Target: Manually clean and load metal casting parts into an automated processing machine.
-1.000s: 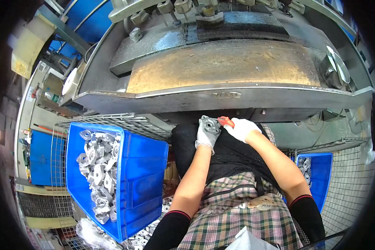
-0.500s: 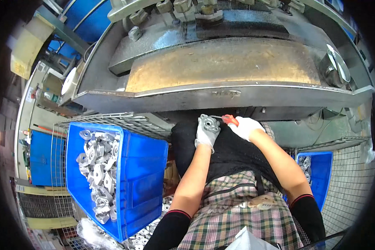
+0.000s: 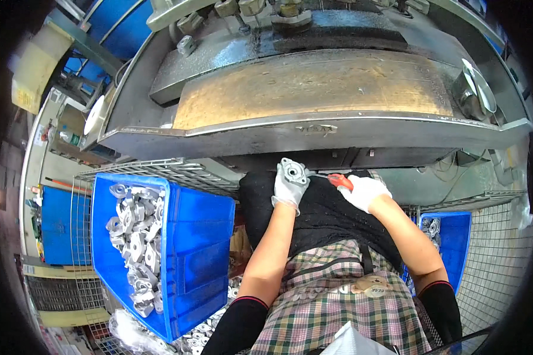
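In white gloves, both my hands are over my lap. My left hand (image 3: 288, 192) is closed around a grey cast metal part (image 3: 294, 171), which has a round opening and lobed ends and faces up. My right hand (image 3: 364, 193) grips a red-handled tool (image 3: 341, 181) with a thin metal shaft; its exact kind is too small to tell. The shaft points left toward the casting, its tip close to the part's edge. Whether the tip touches cannot be made out.
A blue bin (image 3: 198, 248) of similar castings stands at my left in a wire cage. Another blue bin (image 3: 456, 254) with castings is at my right. Ahead is a machine with a worn flat bed (image 3: 314, 89) behind a metal front rim (image 3: 314, 131). A metal pot (image 3: 471, 97) sits on it.
My right hand has moved slightly right and down with the tool, away from the casting. The casting in my left hand has turned and shifted a little to the left.
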Available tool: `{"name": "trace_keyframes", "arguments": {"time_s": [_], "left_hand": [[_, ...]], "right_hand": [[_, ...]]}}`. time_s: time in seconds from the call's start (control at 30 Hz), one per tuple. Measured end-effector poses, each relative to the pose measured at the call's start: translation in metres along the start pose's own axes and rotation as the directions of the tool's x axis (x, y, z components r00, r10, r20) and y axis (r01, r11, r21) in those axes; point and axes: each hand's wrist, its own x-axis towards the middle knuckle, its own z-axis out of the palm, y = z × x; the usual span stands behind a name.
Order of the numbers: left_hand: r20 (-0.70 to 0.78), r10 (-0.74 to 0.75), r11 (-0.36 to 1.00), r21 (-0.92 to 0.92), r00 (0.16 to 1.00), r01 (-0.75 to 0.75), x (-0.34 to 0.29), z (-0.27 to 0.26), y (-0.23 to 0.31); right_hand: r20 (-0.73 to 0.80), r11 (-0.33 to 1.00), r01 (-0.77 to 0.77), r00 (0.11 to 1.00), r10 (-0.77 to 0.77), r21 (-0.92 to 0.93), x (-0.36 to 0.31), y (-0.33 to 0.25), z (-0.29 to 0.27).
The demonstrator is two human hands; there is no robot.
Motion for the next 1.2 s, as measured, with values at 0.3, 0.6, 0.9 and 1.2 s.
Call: {"name": "trace_keyframes", "arguments": {"time_s": [0.3,0.6,0.9,1.2], "left_hand": [[0.254,-0.368,0.929,0.138,0.895,0.343,-0.057,0.036,0.002],[0.642,-0.065,0.291,0.744,0.764,-0.601,-0.174,0.232,0.067],[0.793,0.048,-0.904,0.293,0.608,-0.312,-0.078,0.268,0.101],[0.924,0.044,-0.779,0.269,0.38,-0.566,-0.133,0.329,0.109]], "right_hand": [[-0.198,0.977,0.153,0.972,-0.123,0.147,-0.073,0.044,-0.043],[-0.827,0.783,0.276,0.269,0.494,0.557,-0.164,0.204,-0.125],[-0.883,0.805,-0.393,-0.043,0.467,0.444,-0.184,0.328,-0.085],[-0.966,0.928,-0.362,-0.257,-0.004,0.092,-0.179,0.25,-0.132]]}}
